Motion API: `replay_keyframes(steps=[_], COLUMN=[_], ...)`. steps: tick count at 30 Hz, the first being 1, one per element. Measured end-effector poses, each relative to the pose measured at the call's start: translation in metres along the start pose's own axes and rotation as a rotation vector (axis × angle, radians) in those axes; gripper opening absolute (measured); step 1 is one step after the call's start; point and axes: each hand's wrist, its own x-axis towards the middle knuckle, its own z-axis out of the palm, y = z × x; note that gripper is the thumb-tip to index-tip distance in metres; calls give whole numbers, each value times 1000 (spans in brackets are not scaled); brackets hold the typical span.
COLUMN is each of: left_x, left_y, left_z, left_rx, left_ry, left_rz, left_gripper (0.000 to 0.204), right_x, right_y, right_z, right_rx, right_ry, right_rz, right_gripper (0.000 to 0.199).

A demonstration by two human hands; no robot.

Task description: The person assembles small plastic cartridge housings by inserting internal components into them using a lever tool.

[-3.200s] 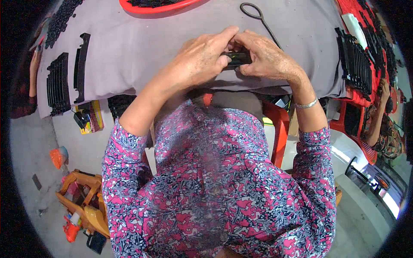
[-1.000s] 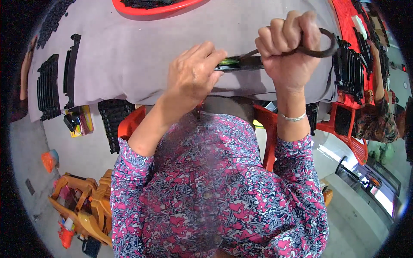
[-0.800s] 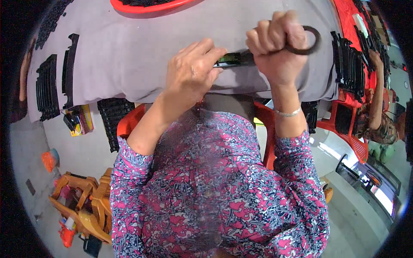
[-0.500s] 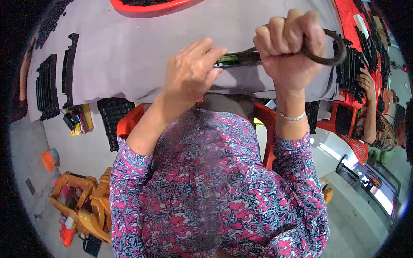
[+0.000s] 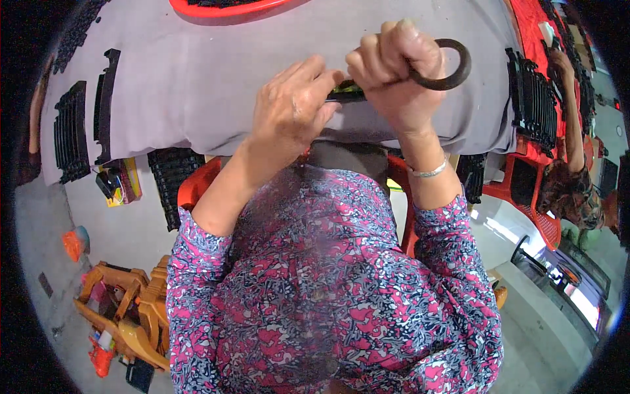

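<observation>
My left hand (image 5: 292, 98) is closed round the near end of a slim black part (image 5: 346, 96), with a little green showing beside it. Most of that part is hidden by my fingers. My right hand (image 5: 397, 75) makes a fist on dark scissors (image 5: 457, 65), whose big looped handle sticks out to the right. The blades are hidden behind the fist, close to the fingers of my left hand. Both hands are held above the near half of the cloth-covered table (image 5: 216, 79).
A red basin (image 5: 230, 13) with black pieces stands at the far edge. Black ribbed parts lie left (image 5: 71, 131) and right (image 5: 538, 98). A co-worker's arm (image 5: 572, 111) reaches in at the right. Below are a red chair (image 5: 200, 184) and a brown toy vehicle (image 5: 125, 302).
My right hand has moved left with the scissors, close to my left hand, which has stayed put. At the right, the co-worker's arm has reached farther forward.
</observation>
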Motion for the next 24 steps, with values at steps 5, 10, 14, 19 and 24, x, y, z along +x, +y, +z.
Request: replay_keyframes(steps=[5,10,14,19,24], left_x=[-2,-3,-3,-2,-1], left_y=[-5,-4,-4,-2,-1], left_z=[4,3,4,1,1], left_rx=[9,2,-1,-9,2], left_ry=[5,-5,-4,3,-31], left_rz=[17,-29,-19,-20,-35], left_gripper=[40,41,41,42,41], right_x=[0,-1,-5,-4,-4], right_y=[0,-21,-21,-18,-14], right_z=[-5,-4,-15,-17,-21], right_rx=[68,99,86,41,-45], right_ry=[43,21,39,-7,36], right_rz=[97,19,36,31,72], right_gripper=[46,48,49,49,47])
